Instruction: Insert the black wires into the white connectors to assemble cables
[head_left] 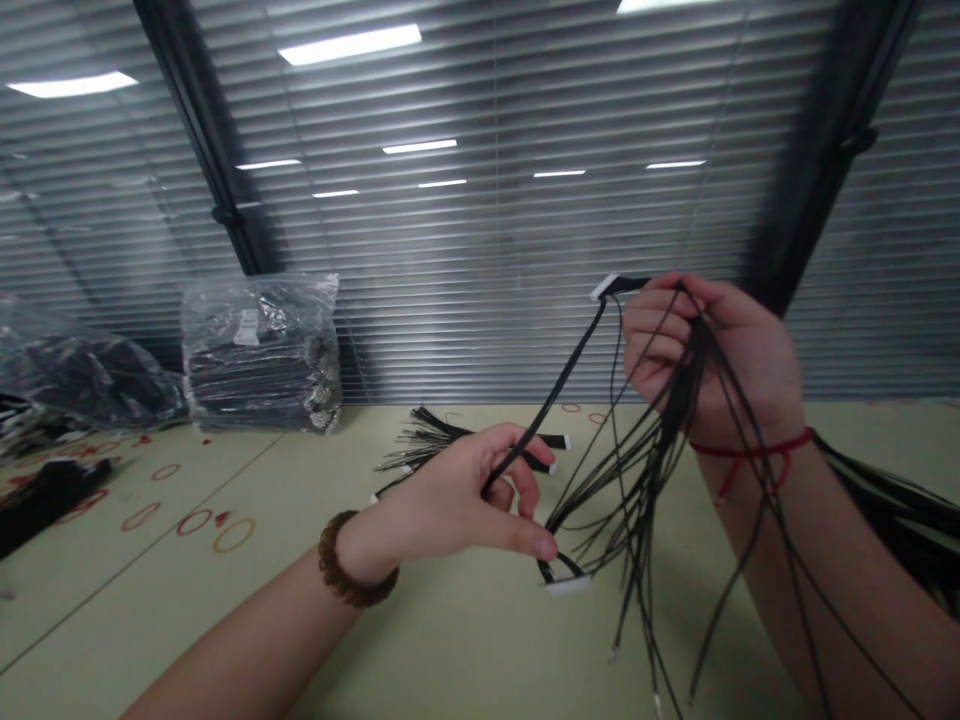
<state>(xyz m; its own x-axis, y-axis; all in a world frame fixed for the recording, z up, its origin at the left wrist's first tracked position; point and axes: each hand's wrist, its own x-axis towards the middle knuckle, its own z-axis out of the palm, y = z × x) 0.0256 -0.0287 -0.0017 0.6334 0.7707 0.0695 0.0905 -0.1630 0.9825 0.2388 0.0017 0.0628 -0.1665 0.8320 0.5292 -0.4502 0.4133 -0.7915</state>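
Both hands are up at the centre and right of the frame, working with a black wire harness. The right hand, right of centre, has its grip closed on the harness, thumb and fingertips pinching the wires near their top; many loose strands fan down from it toward the lower right. A white connector sticks out just left of those fingertips. The left hand, at the centre, has its grip curled around a black strand running down from that connector, its thumb at the wires just above a second white connector, below centre. How tight that hold is, I cannot tell. Behind the left hand, a wire bundle lies on the pale green counter. More black wires lie at the right edge, and a dark bundle at the left edge. At middle left stands a clear plastic bag packed with dark wires, beside another bag. Slatted blinds fill the upper frame.
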